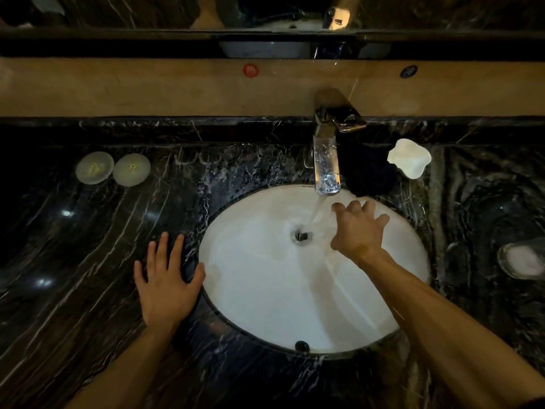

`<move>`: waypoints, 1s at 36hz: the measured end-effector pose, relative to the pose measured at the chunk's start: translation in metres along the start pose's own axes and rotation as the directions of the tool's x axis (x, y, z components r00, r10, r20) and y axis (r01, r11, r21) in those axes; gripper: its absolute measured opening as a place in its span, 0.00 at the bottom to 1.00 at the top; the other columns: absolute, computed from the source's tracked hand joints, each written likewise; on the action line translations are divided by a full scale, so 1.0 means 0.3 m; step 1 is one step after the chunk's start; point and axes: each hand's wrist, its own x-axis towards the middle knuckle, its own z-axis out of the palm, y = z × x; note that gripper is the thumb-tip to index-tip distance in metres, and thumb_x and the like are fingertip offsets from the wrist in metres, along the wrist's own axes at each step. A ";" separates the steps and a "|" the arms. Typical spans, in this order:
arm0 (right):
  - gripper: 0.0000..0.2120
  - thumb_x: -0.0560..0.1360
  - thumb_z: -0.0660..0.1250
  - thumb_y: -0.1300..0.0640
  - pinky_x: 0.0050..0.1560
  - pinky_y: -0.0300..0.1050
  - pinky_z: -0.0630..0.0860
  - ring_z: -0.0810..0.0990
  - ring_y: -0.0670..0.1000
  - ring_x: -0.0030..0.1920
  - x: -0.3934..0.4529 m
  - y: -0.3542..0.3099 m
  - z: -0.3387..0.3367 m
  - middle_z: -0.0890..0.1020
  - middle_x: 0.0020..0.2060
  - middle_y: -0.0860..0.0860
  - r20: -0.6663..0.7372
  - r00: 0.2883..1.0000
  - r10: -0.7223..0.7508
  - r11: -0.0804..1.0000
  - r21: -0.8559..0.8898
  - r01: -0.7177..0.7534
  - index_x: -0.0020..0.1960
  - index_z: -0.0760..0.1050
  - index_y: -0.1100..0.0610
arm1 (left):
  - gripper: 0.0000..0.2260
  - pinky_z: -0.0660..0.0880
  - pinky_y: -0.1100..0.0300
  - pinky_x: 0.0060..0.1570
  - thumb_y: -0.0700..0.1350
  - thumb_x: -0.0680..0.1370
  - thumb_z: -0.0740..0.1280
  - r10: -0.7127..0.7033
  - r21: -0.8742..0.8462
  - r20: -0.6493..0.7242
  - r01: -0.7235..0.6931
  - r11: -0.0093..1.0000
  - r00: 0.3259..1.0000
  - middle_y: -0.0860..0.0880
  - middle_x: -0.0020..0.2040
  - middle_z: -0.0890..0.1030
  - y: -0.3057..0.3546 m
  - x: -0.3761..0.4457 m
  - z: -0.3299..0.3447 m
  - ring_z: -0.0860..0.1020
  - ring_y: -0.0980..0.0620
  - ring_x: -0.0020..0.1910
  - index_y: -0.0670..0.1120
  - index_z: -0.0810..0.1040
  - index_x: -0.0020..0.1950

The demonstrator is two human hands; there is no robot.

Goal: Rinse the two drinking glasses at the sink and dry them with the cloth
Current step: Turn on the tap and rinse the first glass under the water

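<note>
My right hand [358,228] reaches over the white sink [265,290], palm down, with its fingers curled around a clear drinking glass [328,227]. The glass shows only faintly at the edge of the water stream. Water runs from the chrome faucet [326,160] down to the drain [302,235]. A second glass [522,259] stands on the counter at the far right. A dark cloth [368,172] lies bunched just right of the faucet. My left hand [166,278] rests flat on the counter, fingers apart, at the sink's left rim.
The counter [88,246] is black marble and dimly lit. Two round pale discs [94,168] [131,169] lie at the back left. A white wavy-edged dish [410,157] sits behind the cloth. A beige backsplash and a mirror rise behind the faucet.
</note>
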 end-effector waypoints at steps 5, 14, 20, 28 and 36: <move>0.32 0.70 0.69 0.58 0.59 0.61 0.66 0.63 0.60 0.67 -0.003 -0.003 -0.022 0.71 0.66 0.55 -0.059 0.998 -0.024 0.989 -0.146 0.015 0.72 0.65 0.49 | 0.34 0.49 0.39 0.75 0.66 0.75 0.53 0.001 -0.006 0.000 -0.001 1.000 1.000 0.50 0.81 0.55 0.003 0.000 -0.001 0.51 0.48 0.80 0.56 0.57 0.79; 0.32 0.70 0.70 0.60 0.59 0.63 0.66 0.65 0.59 0.65 -0.008 -0.001 -0.046 0.73 0.63 0.54 -0.102 0.994 -0.050 0.987 -0.158 0.034 0.72 0.66 0.48 | 0.34 0.50 0.38 0.75 0.66 0.75 0.52 0.008 0.002 -0.012 -0.008 1.000 1.000 0.49 0.80 0.56 0.002 -0.004 0.000 0.53 0.47 0.79 0.54 0.58 0.79; 0.40 0.66 0.77 0.58 0.54 0.58 0.72 0.66 0.59 0.67 0.022 0.031 -0.036 0.73 0.67 0.52 -0.032 0.999 0.021 0.919 0.395 -0.007 0.73 0.64 0.48 | 0.34 0.50 0.38 0.75 0.66 0.75 0.53 0.007 0.002 -0.018 -0.007 1.000 1.000 0.48 0.80 0.57 0.005 0.000 -0.003 0.54 0.46 0.79 0.54 0.59 0.79; 0.44 0.65 0.81 0.55 0.49 0.47 0.74 0.78 0.58 0.59 -0.001 -0.001 -0.040 0.78 0.65 0.52 -0.035 0.999 -0.001 0.678 0.735 0.026 0.75 0.62 0.49 | 0.33 0.50 0.39 0.75 0.66 0.76 0.52 0.006 0.007 -0.012 -0.005 1.000 1.000 0.49 0.80 0.57 0.001 0.000 0.001 0.53 0.47 0.79 0.54 0.59 0.79; 0.44 0.64 0.82 0.53 0.50 0.42 0.69 0.77 0.57 0.61 0.001 -0.022 -0.031 0.78 0.65 0.50 -0.018 1.000 0.023 0.565 0.825 0.002 0.73 0.63 0.49 | 0.33 0.51 0.38 0.75 0.65 0.76 0.53 0.007 0.019 -0.016 -0.007 1.000 1.000 0.48 0.80 0.57 0.001 0.000 0.002 0.53 0.47 0.79 0.53 0.59 0.79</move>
